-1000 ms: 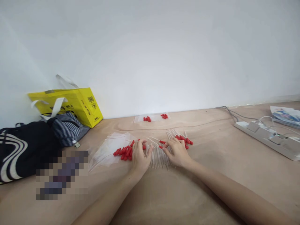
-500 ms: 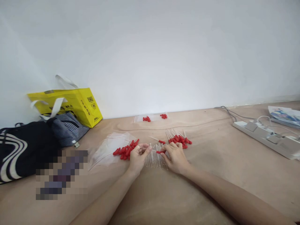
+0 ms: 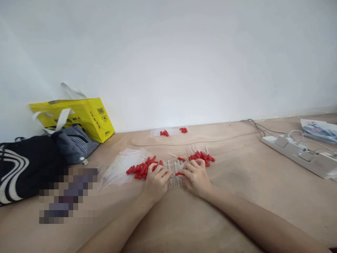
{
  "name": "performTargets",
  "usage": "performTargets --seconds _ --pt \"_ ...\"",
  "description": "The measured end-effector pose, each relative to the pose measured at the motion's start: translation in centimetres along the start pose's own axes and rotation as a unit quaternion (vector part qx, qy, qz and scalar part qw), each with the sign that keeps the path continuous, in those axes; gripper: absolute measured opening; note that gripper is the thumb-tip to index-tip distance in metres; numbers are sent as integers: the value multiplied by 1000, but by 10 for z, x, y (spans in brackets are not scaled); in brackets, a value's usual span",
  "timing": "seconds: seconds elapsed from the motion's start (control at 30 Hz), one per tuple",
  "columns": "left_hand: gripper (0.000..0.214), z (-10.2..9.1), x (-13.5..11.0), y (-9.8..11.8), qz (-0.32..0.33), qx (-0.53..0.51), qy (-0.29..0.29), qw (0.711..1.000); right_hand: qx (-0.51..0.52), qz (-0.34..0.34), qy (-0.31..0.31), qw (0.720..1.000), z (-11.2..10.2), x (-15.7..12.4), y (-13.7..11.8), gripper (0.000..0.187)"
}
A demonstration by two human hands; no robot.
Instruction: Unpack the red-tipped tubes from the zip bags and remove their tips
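Note:
My left hand (image 3: 158, 179) and my right hand (image 3: 196, 176) meet at the middle of the table. Between the pinched fingertips of my right hand is a small red rubber bulb (image 3: 177, 174). The fingers of my left hand are closed at the bulb's other end, around a thin clear tube that they mostly hide. Beneath both hands lies a row of clear tubes (image 3: 173, 184). Loose red bulbs (image 3: 139, 170) are heaped beside my left hand. Beyond my right hand rests a bundle of droppers (image 3: 201, 156), red bulbs on pale tubes. A single dropper (image 3: 181, 159) lies just left of it.
Clear plastic bags (image 3: 122, 163) are stacked at left. Farther back, flat bags (image 3: 172, 131) hold red-bulbed droppers. A yellow bag (image 3: 102, 121), a striped pouch (image 3: 75, 144) and a black bag (image 3: 28, 172) stand left. A power strip (image 3: 297, 154) with cables lies right.
Both hands have come closer together and slightly lower. My left hand has turned palm-down, covering the tube it held up before. The red bulb has shifted a little left and down.

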State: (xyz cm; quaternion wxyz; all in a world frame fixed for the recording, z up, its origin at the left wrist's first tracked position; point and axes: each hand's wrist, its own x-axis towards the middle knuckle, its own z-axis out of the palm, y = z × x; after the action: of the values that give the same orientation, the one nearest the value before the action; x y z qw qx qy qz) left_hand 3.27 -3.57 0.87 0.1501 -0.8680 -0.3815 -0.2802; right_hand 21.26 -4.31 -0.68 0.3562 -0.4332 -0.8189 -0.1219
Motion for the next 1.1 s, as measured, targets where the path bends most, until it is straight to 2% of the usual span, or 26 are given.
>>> performTargets --seconds 0.17,0.47,0.57,0.67,0.73,0.83,0.97,1.1 --pt "21 -3 -9 7 10 23 30 999 -8 -42 11 999 -6 -7 -3 18" --pt "23 -3 -11 10 12 16 42 999 32 -40 17 999 -5 -13 -9 19" --pt "23 -4 -14 4 -3 19 51 999 40 -14 37 998 -7 -16 -4 19" --pt "21 -7 -18 -8 -54 17 58 997 38 47 72 996 -12 -19 8 20" --pt "21 -10 -17 -15 -93 -15 57 994 38 69 72 994 -15 -20 16 20" --pt "22 -13 -7 -22 -182 -93 17 979 27 95 34 995 -18 -20 26 18" --pt "19 -17 8 -29 -307 -162 -107 932 3 161 -7 987 -20 -20 40 18" --pt "13 -15 14 -28 -335 -103 -157 923 -16 195 -43 980 -21 -23 50 22"
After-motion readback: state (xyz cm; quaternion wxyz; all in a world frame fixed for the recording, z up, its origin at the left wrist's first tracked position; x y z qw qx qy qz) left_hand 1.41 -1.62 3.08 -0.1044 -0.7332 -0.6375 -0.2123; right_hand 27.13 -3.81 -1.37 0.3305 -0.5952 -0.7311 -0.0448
